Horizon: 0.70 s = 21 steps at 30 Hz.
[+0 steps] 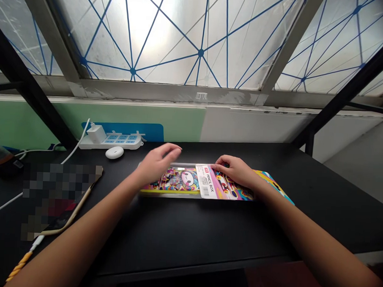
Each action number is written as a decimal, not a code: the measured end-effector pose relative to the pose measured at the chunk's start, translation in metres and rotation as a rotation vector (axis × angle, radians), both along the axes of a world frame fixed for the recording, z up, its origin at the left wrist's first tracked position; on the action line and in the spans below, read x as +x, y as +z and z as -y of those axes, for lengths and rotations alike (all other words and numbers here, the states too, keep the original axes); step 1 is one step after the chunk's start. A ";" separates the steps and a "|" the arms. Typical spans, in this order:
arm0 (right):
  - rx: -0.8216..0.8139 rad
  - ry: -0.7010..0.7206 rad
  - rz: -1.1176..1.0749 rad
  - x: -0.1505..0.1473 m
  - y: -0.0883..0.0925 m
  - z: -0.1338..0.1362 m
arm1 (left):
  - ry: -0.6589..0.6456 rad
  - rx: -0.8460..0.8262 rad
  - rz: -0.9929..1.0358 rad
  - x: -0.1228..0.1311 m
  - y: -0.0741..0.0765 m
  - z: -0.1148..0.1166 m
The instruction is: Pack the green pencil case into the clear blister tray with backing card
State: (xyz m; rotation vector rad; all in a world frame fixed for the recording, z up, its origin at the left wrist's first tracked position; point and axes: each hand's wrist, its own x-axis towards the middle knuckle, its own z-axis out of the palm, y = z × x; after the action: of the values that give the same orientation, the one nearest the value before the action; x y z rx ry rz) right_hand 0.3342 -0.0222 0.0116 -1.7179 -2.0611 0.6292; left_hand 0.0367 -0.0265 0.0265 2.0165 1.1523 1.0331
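Observation:
A long, flat pencil box (177, 179) with a colourful cartoon print lies lengthwise on the black table. A white label strip (208, 182) reading "PENCIL BOX" crosses its middle, and brightly printed card (274, 183) extends to the right. My left hand (157, 162) hovers over the box's left part, its fingers stretched out and nothing visible in them. At the label's upper end, my right hand (237, 170) has its thumb and bent fingers closed on the pencil box. The right palm covers some of the print.
Along the wall lies a white power strip (123, 141) with a plugged-in charger (96, 133). A small white round case (114, 153) sits in front of it. On the left are a blurred-out item (60, 193) and a cable (23, 265). Black frame bars (336, 95) rise beside the window.

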 end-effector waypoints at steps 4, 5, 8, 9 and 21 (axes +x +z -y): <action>-0.128 0.098 0.016 0.033 0.011 -0.004 | 0.181 -0.146 0.371 -0.018 -0.010 -0.023; -0.154 0.133 0.019 0.043 0.013 -0.005 | 0.203 -0.198 0.455 -0.019 -0.014 -0.026; -0.185 0.171 0.049 0.064 0.015 -0.009 | 0.201 -0.279 0.579 -0.013 -0.024 -0.029; -0.180 0.167 0.061 0.067 0.014 -0.010 | 0.196 -0.273 0.581 -0.011 -0.026 -0.027; -0.065 0.318 0.251 -0.063 0.023 -0.015 | 0.211 -0.216 0.616 -0.005 -0.021 -0.020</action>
State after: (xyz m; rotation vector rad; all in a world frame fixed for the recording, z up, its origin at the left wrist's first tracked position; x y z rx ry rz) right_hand 0.2711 -0.0074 0.0341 -1.5837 -2.5468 0.6040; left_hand 0.0321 -0.0068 0.0058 1.2876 1.0832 1.4331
